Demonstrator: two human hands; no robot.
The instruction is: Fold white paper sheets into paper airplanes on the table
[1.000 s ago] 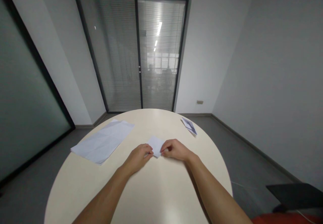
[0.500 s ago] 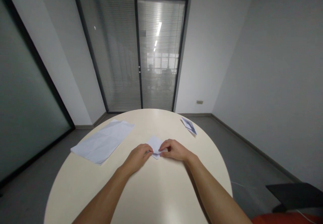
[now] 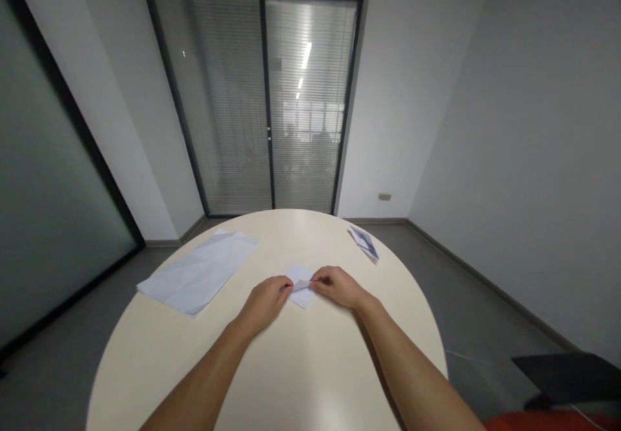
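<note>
A small white folded paper (image 3: pixel 302 297) lies on the round cream table (image 3: pixel 286 366) in front of me, one corner toward me and one away. My left hand (image 3: pixel 268 298) pinches its left side between thumb and fingers. On the opposite side, my right hand (image 3: pixel 338 285) is closed in a pinch at the paper's right edge. Between the two sets of fingertips, a flap of the paper stands partly raised along a crease. The fingertips cover the paper's left and right corners.
Larger creased white sheets (image 3: pixel 204 272) lie at the table's left. A folded paper piece with dark markings (image 3: pixel 363 243) sits near the far right edge. A black flat object (image 3: pixel 567 376) and something red (image 3: pixel 548 421) are at lower right, beyond the table. Glass doors with blinds (image 3: pixel 310 107) stand behind.
The flap between my fingertips has lifted and moved away from me, showing more of the near corner. My right hand has shifted slightly right and away. The other papers stay put.
</note>
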